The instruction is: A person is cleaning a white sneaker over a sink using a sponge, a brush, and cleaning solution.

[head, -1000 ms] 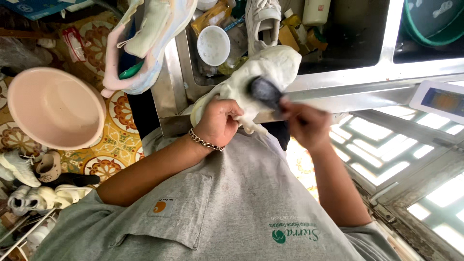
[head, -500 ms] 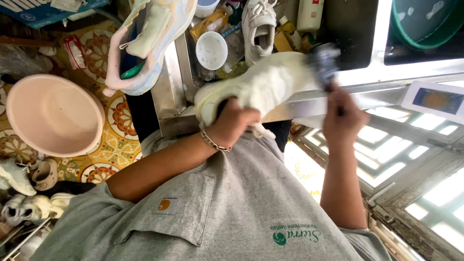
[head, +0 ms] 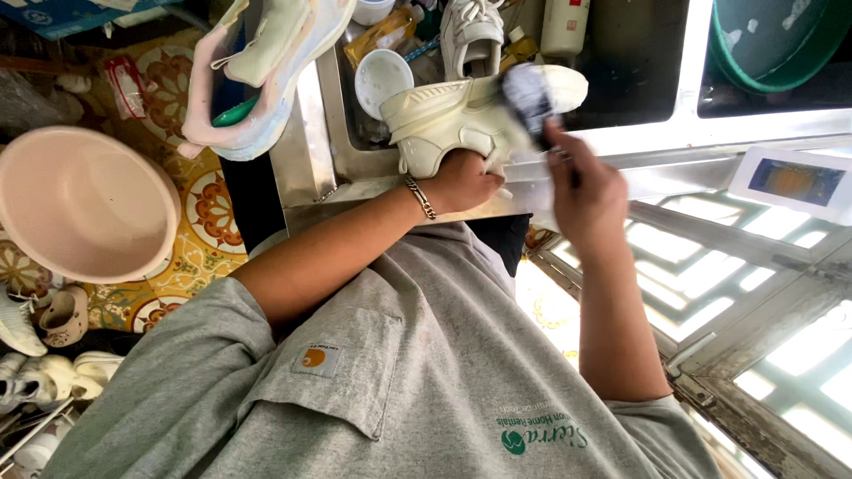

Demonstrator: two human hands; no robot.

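Since a moment ago our right hand [head: 586, 191] has slid the brush [head: 529, 96] from the toe back to the middle of the shoe [head: 461, 120], and the shoe has tipped a bit flatter. We hold the cream shoe over the metal sink [head: 306, 124], just above its front edge. Our left hand [head: 461, 182] is curled tight around the heel end and keeps the shoe steady. Our right hand is closed around the brush handle, and the bristles look pressed on the shoe's side, though the brush is blurry. We think we are in the scrubbing step, rubbing dirt off the shoe. Next, we think the brush needs short, firm strokes while the left hand grips hard, so the shoe does not slip into the sink. Another white shoe [head: 470, 35] and a small white cup [head: 382, 80] sit in the sink behind it. A pink bowl [head: 80, 213] rests on the floor [head: 209, 208] at our left.
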